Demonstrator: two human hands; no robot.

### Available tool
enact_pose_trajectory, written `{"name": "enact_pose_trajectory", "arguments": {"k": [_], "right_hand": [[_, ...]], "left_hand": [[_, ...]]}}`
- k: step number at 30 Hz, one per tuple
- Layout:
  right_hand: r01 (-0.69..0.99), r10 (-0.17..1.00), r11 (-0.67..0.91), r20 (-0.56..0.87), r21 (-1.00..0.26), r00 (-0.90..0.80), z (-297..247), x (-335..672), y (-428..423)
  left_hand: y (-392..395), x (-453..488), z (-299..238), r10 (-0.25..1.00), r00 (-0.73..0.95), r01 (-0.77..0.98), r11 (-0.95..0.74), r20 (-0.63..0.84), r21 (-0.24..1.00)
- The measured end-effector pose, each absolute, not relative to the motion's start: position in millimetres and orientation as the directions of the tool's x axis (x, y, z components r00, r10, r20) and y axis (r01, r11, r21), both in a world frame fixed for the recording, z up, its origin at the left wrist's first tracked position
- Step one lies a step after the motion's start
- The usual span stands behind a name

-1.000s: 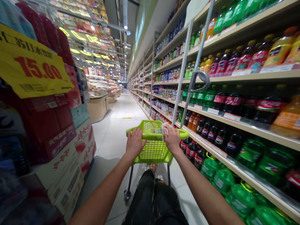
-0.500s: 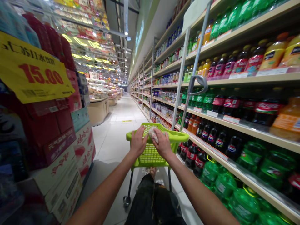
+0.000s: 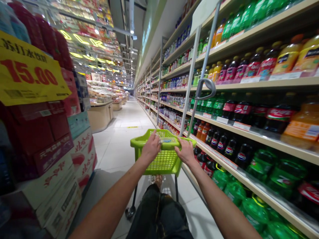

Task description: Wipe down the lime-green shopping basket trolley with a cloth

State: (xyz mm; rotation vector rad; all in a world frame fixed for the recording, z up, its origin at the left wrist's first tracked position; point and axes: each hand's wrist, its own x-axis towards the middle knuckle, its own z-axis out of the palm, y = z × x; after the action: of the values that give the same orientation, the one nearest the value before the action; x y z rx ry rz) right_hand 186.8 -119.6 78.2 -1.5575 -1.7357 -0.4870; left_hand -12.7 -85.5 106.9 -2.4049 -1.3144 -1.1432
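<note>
A lime-green plastic shopping cart (image 3: 161, 159) stands upright in front of me, with my legs behind it. Its handle (image 3: 169, 144) carries a small label in the middle. My left hand (image 3: 151, 146) is closed at the left-middle of the handle, and a small pale bit of crumpled cloth (image 3: 159, 139) shows by its fingers; the rest is hidden. Further right, my right hand (image 3: 185, 150) has its fingers curled over the handle near the right end. The cart's basket looks see-through with mesh walls, and its floor is partly hidden by the handle.
Drink shelves (image 3: 249, 126) run along the right, close to the cart. Stacked cartons (image 3: 59, 179) with a yellow price sign (image 3: 30, 71) stand at the left. A tiled aisle (image 3: 124, 122) leads ahead past a rounded display counter (image 3: 101, 114). A grey pole handle (image 3: 206, 89) stands by the shelves.
The white crumpled cloth has gone from my right hand to my left. My right hand has moved right along the handle, uncovering the label. The view has shifted slightly.
</note>
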Motion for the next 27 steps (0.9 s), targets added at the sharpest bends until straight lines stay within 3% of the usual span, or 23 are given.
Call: {"name": "enact_pose_trajectory", "arguments": {"k": [5,11,16,22,27], "right_hand": [[0.947,0.644,0.235,0.765,-0.218,0.016,74,170,-116],[0.953,0.603,0.199,0.796,-0.227,0.064,70,159,-117],[0.957,0.593,0.208,0.804,-0.203,0.042,68,167,-121],[0.952,0.59,0.212,0.805,-0.219,0.054,67,158,-123],[0.961,0.576,0.177,0.814,-0.214,0.075,66,144,-124]], "left_hand": [[-70,-40,112,0.747,0.066,0.871,-0.366,0.662,0.326],[-80,27,99,0.632,0.195,0.778,-0.566,0.75,0.274],[-81,24,99,0.541,0.364,0.716,-0.683,0.758,0.144],[-78,-14,117,0.747,0.152,0.842,-0.441,0.648,0.31],[-92,29,117,0.65,0.379,0.772,-0.614,0.658,0.162]]}}
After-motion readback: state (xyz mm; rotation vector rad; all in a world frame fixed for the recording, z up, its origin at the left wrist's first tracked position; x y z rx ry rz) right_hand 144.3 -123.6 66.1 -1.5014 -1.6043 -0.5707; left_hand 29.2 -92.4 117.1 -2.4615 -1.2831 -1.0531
